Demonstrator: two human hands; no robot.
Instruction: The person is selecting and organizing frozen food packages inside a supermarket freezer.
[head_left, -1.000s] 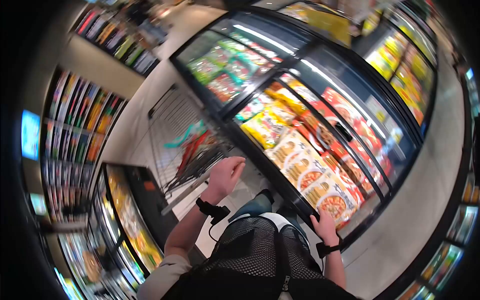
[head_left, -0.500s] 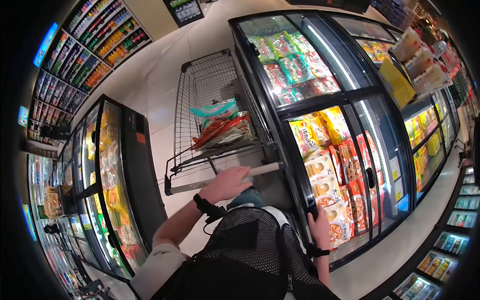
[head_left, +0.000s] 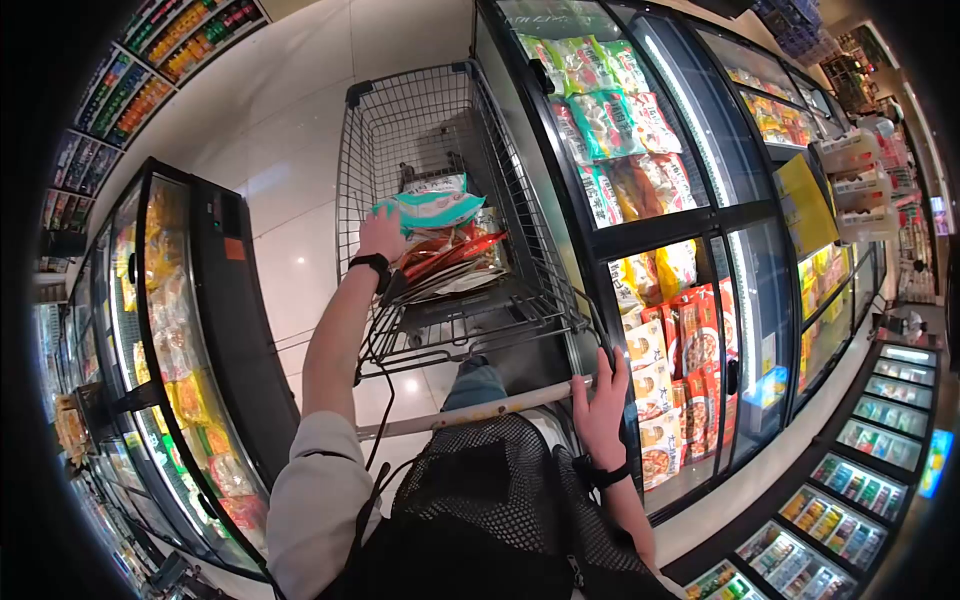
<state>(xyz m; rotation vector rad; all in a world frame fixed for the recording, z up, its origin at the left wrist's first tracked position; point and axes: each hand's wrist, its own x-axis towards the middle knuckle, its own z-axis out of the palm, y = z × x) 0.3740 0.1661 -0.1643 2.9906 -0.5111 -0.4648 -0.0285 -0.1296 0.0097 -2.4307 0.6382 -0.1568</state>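
A wire shopping cart (head_left: 407,85) stands in front of me with several food packages in its basket. My left hand (head_left: 381,236) reaches over the cart's left side, and its fingers close on the left end of a teal and white bag (head_left: 440,210). Beneath that bag lie red packages (head_left: 455,255), partly covered. My right hand (head_left: 602,408) is at the right end of the cart handle (head_left: 500,408), thumb against the bar and fingers stretched forward beside the freezer. Each wrist wears a black band.
A glass-topped freezer (head_left: 600,240) with bagged and boxed frozen food stands close along the cart's right side. Another freezer case (head_left: 240,300) is at left. Tiled floor (head_left: 300,215) lies between. Bottle shelves (head_left: 135,90) stand at the far left.
My left hand has left the cart handle and moved forward to the teal bag. My right hand has moved from the freezer's edge to the handle's right end.
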